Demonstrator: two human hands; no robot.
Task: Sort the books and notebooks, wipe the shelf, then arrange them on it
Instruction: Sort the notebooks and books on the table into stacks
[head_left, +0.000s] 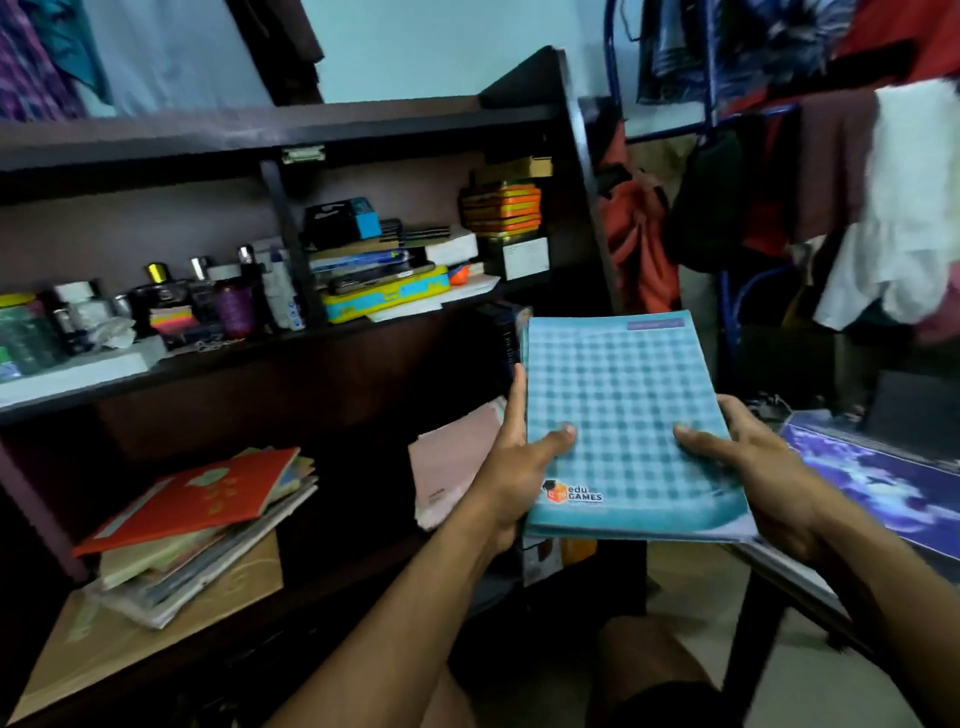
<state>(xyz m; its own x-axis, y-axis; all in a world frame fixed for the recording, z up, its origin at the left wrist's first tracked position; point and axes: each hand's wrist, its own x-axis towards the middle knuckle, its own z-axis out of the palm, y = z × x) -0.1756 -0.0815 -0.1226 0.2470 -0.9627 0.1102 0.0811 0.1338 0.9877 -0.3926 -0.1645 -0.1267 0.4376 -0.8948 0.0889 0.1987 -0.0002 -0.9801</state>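
Sorting is in hand: the left hand (511, 467) and right hand (748, 457) each hold a tight grip on the teal checked notebook (628, 415), perhaps with others beneath, beside the shelf (332, 332). Next it needs a pile, maybe the red-topped stack (197, 525).

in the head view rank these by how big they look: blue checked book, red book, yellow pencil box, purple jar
1. blue checked book, though it is nearest the camera
2. red book
3. yellow pencil box
4. purple jar
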